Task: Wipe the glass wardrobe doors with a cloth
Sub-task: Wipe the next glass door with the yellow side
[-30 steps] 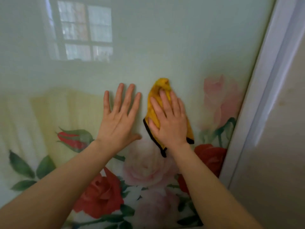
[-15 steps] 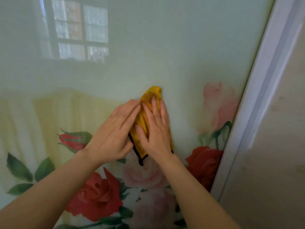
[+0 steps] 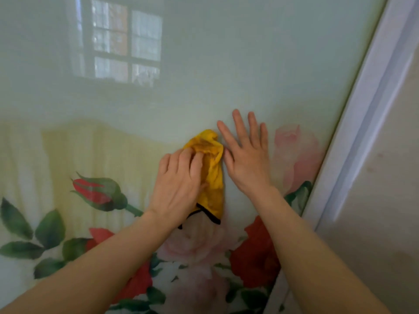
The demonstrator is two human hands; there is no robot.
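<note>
A white frame rail (image 3: 371,123) slants from one o'clock toward five before me, with a beige wall (image 3: 385,200) beyond it at three o'clock.

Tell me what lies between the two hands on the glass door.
In the head view, the yellow cloth lies between them: the left hand grips it, and the right hand rests flat on the glass door beside it.

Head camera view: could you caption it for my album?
Left hand grips a yellow cloth against the flowered glass door; right hand flat beside it.
</note>
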